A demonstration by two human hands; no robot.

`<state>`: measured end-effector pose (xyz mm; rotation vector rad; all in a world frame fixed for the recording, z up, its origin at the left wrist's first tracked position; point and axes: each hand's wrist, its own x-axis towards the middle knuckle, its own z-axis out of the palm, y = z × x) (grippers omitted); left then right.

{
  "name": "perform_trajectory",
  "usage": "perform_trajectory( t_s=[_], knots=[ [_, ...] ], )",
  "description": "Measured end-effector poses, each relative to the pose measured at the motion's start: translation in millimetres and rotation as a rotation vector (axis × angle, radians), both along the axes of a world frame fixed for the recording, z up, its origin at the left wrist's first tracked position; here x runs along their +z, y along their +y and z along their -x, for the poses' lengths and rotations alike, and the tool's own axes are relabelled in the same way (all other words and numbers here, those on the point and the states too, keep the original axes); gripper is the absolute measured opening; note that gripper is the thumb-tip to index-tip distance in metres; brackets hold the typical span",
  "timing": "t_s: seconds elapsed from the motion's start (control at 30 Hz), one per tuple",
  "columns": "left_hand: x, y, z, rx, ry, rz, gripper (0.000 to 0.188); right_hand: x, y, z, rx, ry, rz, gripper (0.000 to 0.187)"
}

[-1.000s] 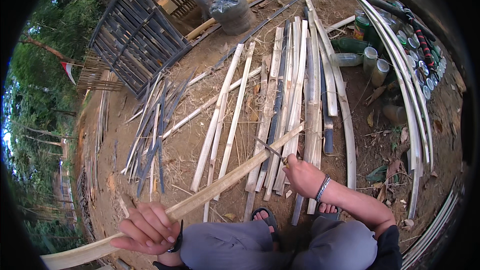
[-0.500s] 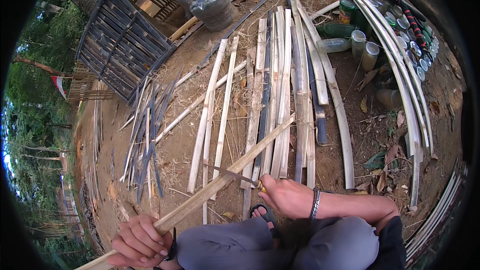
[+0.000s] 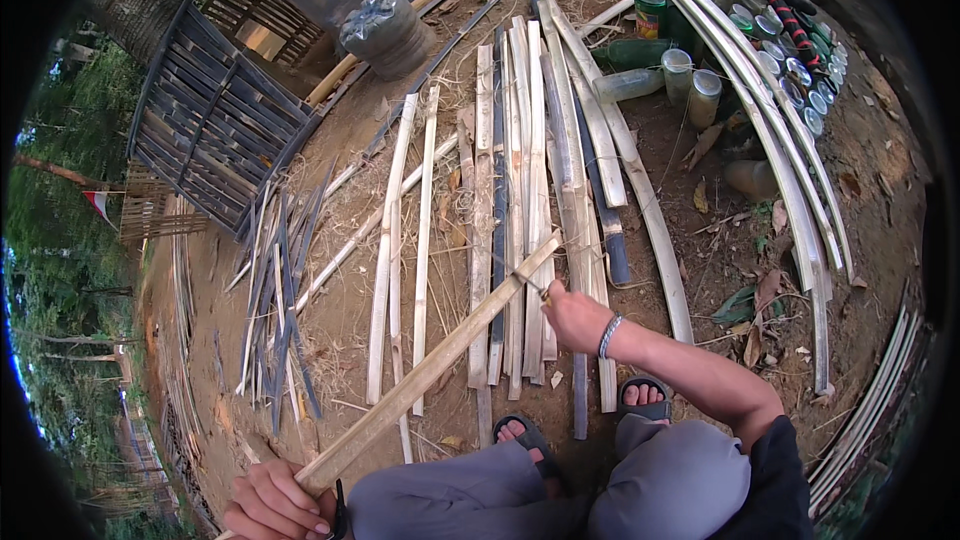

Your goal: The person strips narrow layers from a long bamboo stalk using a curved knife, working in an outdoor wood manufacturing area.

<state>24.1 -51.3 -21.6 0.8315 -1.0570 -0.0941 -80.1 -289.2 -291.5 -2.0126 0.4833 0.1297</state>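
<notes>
My left hand [image 3: 272, 502] is closed around the near end of a long pale bamboo strip [image 3: 440, 365], which slants from the lower left up to the right over my knees. My right hand [image 3: 575, 315], with a beaded bracelet on the wrist, is closed on a thin knife [image 3: 530, 282]. Its blade lies against the strip close to the far tip. Below the strip are my grey trousers [image 3: 660, 480] and my sandalled feet [image 3: 525, 435].
Several split bamboo slats [image 3: 520, 140] lie side by side on the dirt ahead. Darker thin strips [image 3: 280, 280] are scattered to the left. A dark slatted panel [image 3: 215, 125] and a wrapped jug [image 3: 385, 32] stand behind. Jars and bottles [image 3: 690, 80] and long curved strips [image 3: 790, 180] are at the right.
My right hand drew back toward me, then moved up the strip toward its far tip. My left hand has sunk to the lower edge, and the strip now slants more steeply.
</notes>
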Motion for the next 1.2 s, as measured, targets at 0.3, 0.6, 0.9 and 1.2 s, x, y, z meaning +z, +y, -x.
perform_trajectory(
  t_s=[0.3, 0.6, 0.9, 1.2],
  knots=[
    [-2, 0, 1, 0.071, 0.029, 0.025, 0.052, 28, 6, -1, 0.108, -0.046, 0.001, 0.025],
    [-3, -2, -4, 0.01, 0.008, 0.016, 0.051, -33, -3, 9, -0.003, 0.043, -0.025, 0.028],
    [-4, -1, -8, 0.051, 0.036, 0.031, 0.05, 10, 14, 2, 0.038, -0.047, -0.026, 0.028],
    [-3, 7, -8, 0.117, 0.033, -0.007, 0.051, -23, 4, -11, -0.008, -0.03, 0.02, 0.027]
  ],
)
